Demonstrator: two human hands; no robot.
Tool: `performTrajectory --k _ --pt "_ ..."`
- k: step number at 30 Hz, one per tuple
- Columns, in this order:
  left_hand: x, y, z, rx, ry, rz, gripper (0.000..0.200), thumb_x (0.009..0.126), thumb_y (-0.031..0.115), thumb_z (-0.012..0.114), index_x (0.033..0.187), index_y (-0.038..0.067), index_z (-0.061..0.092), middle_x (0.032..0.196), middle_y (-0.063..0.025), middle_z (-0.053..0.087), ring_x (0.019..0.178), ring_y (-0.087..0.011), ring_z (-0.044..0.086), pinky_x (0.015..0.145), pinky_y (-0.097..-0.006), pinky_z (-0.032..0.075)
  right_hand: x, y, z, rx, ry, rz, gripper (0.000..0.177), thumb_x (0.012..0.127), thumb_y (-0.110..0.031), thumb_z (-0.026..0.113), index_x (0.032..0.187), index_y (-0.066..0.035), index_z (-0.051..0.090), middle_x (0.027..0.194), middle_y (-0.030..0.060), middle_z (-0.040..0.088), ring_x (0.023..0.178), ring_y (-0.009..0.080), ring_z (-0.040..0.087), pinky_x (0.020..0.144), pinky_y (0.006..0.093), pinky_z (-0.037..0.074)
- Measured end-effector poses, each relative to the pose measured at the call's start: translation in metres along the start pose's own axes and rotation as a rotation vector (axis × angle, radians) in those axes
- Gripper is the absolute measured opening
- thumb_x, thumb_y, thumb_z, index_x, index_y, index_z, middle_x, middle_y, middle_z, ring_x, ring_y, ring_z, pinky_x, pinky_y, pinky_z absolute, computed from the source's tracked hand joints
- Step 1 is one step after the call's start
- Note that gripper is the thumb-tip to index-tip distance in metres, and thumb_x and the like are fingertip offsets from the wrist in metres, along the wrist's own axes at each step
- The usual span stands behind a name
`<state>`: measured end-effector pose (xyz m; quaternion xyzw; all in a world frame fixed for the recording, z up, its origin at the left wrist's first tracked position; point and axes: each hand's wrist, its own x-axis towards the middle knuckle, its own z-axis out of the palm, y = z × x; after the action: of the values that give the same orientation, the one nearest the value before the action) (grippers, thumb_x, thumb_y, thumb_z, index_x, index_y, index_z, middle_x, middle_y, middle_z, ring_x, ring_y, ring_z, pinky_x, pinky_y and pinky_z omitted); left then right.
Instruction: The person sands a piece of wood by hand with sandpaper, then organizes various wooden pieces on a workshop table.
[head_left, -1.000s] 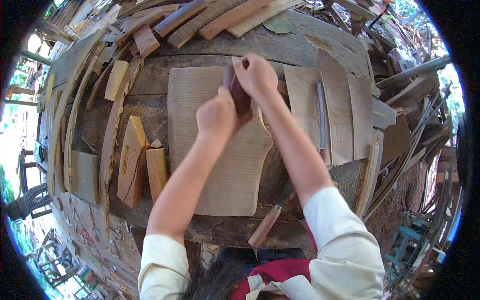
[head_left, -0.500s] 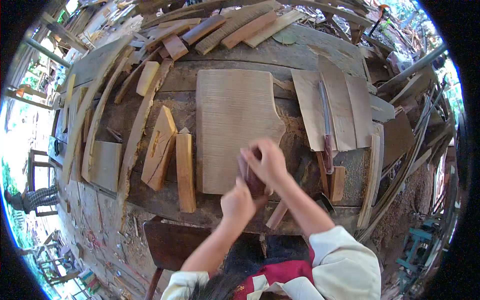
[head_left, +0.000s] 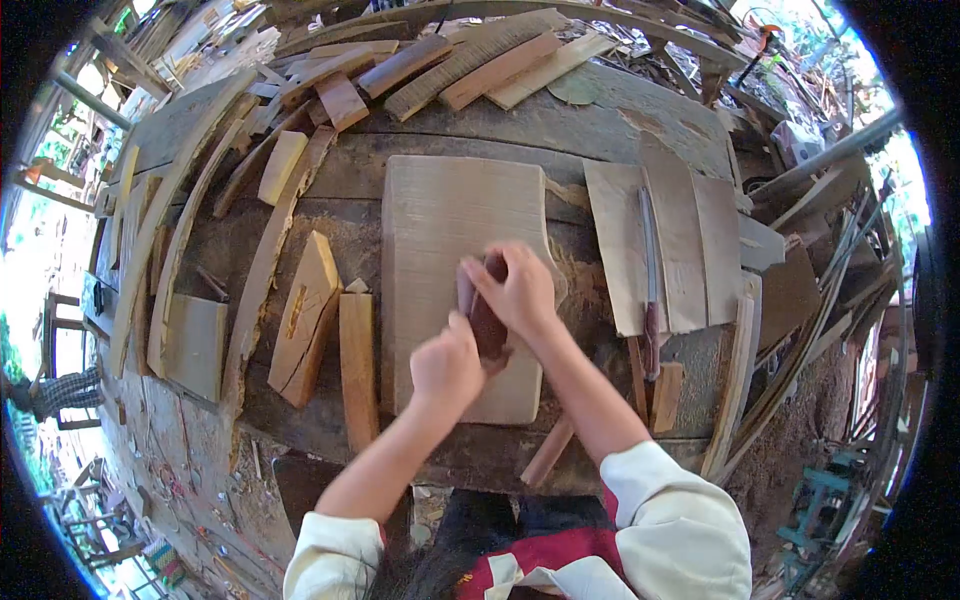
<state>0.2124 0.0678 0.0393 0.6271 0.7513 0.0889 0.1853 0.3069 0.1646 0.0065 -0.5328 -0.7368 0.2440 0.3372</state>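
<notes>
A thick, pale wooden board (head_left: 455,215) with fine cross lines and a curved right edge lies flat before me. On its lower right part sits a dark reddish-brown block (head_left: 487,328), which may be a hand tool; fingers hide much of it. My right hand (head_left: 522,287) wraps around its far end. Closed at the near end is my left hand (head_left: 446,366), thumb pointing up along the block. To the right, a long knife or saw with a brown handle (head_left: 652,330) rests on flat brown sheets (head_left: 683,245).
Left of the board stand a narrow wood block (head_left: 357,370) and a slotted block (head_left: 306,320). Long bark-edged strips (head_left: 262,290) lie farther left. Several offcuts (head_left: 480,70) are heaped at the far edge. A small stick (head_left: 548,450) lies near the front edge.
Both hands and the block have shifted slightly up and left over the board. The whole view has tilted a little, so the bench appears lower.
</notes>
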Motion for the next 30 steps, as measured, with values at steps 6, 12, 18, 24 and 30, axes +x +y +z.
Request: performTrajectory --k 6,12,18,24,30 --pt "0.163 -0.002 -0.015 0.086 0.105 0.008 0.018 0.079 0.016 0.053 0.086 0.001 0.047 0.077 -0.0195 0.063 0.071 -0.0338 0.063 0.061 -0.0434 0.050 0.160 0.036 0.030 -0.060 0.089 -0.051 0.038 0.080 -0.042 0.057 0.075 -0.004 0.060 0.086 0.0166 0.061 0.081 0.0356 0.058 0.071 0.0421 0.047" --pt "0.181 -0.004 -0.031 0.081 0.198 0.072 0.035 0.074 0.031 0.064 0.086 0.001 0.049 0.075 -0.0200 0.063 0.071 -0.0356 0.063 0.066 -0.0439 0.050 0.184 0.026 0.032 -0.104 0.046 -0.030 0.036 0.081 -0.041 0.054 0.080 -0.005 0.060 0.086 0.0174 0.061 0.079 0.0370 0.058 0.071 0.0442 0.047" --pt "0.038 -0.024 0.007 0.145 0.110 0.104 0.018 0.078 0.014 0.052 0.089 0.002 0.045 0.068 -0.0161 0.062 0.062 -0.0316 0.063 0.054 -0.0406 0.050 0.030 -0.001 0.020 -0.070 0.114 -0.018 0.028 0.081 -0.033 0.057 0.082 -0.005 0.058 0.084 0.0165 0.059 0.077 0.0368 0.057 0.068 0.0430 0.047" --pt "-0.111 -0.027 0.015 -0.052 -0.098 -0.004 0.063 0.060 0.048 0.074 0.089 0.000 0.044 0.063 -0.0144 0.060 0.057 -0.0311 0.062 0.050 -0.0384 0.049 -0.115 -0.046 0.001 0.018 0.072 0.030 0.022 0.078 -0.023 0.062 0.088 -0.005 0.055 0.084 0.0135 0.057 0.082 0.0326 0.055 0.072 0.0399 0.045" --pt "-0.131 -0.036 0.015 -0.079 -0.019 -0.001 0.066 0.056 0.052 0.075 0.086 0.001 0.044 0.061 -0.0141 0.059 0.055 -0.0310 0.061 0.048 -0.0378 0.048 -0.126 -0.058 0.004 0.076 0.024 0.033 0.024 0.077 -0.023 0.063 0.089 -0.004 0.056 0.088 0.0123 0.058 0.084 0.0316 0.055 0.074 0.0386 0.045"
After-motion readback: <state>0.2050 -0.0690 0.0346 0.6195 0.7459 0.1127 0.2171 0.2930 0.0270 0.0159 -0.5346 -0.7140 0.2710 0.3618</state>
